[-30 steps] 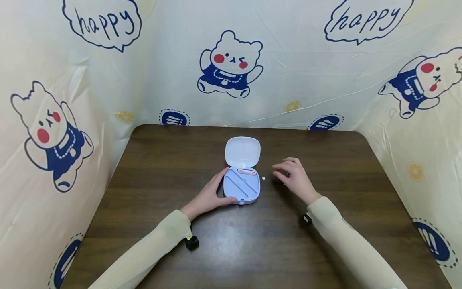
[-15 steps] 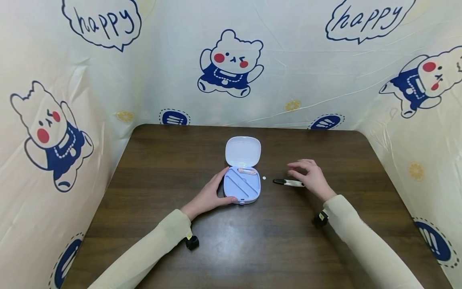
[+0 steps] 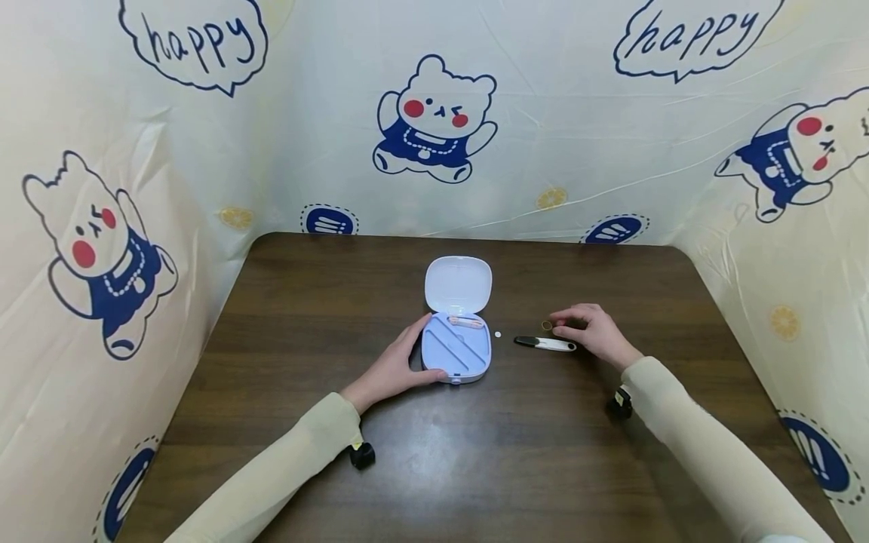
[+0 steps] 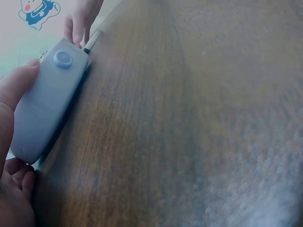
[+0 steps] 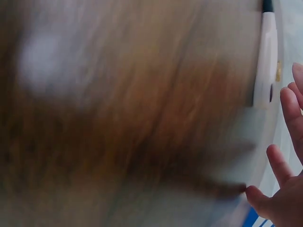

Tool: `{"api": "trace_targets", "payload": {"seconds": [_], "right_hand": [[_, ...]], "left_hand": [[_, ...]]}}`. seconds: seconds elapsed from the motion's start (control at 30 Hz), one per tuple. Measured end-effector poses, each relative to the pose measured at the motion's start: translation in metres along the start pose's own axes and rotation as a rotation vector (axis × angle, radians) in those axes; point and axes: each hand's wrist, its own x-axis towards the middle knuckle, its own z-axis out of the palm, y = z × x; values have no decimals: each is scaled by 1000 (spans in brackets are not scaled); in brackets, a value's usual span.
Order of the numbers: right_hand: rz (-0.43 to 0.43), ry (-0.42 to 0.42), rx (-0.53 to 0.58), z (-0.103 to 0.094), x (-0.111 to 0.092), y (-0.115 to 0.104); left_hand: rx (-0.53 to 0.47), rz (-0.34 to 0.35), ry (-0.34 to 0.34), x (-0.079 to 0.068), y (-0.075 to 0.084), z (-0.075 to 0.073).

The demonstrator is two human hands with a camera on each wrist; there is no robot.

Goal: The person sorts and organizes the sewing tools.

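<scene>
My left hand (image 3: 390,371) grips a light blue case (image 3: 456,347), fingers along its left side and thumb at the front edge. Its hinged lid (image 3: 459,284) is raised, and diagonal dividers cross the inside. A slim pinkish item (image 3: 465,323) lies in the upper compartment. In the left wrist view the case's front shows a round button (image 4: 63,59). My right hand (image 3: 592,329) reaches low over the table, fingertips right beside a small gold ring (image 3: 546,326). In front of them lies a slim white tool (image 3: 553,345) with a black end and a hole at the other.
Between the case and the white tool sits a tiny white round piece (image 3: 498,334). The dark wooden table (image 3: 434,467) is enclosed at the back and sides by a printed cloth (image 3: 292,136).
My right hand has drawn back to the right, away from the case. The white tool and then the gold ring came into sight. My left hand stays on the case.
</scene>
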Motion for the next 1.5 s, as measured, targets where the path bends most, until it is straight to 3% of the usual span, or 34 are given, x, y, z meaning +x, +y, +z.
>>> {"api": "trace_targets", "payload": {"seconds": [0.33,1.0,1.5], "right_hand": [[-46,-11,-92,5,6,10],[-157,12,-157,11,10,4],[-25,-17,-96,4,4,-2]], "left_hand": [[-6,-5,-5,0,0,0],[9,-4,5,0,0,1],[11,5,3,0,0,1]]}}
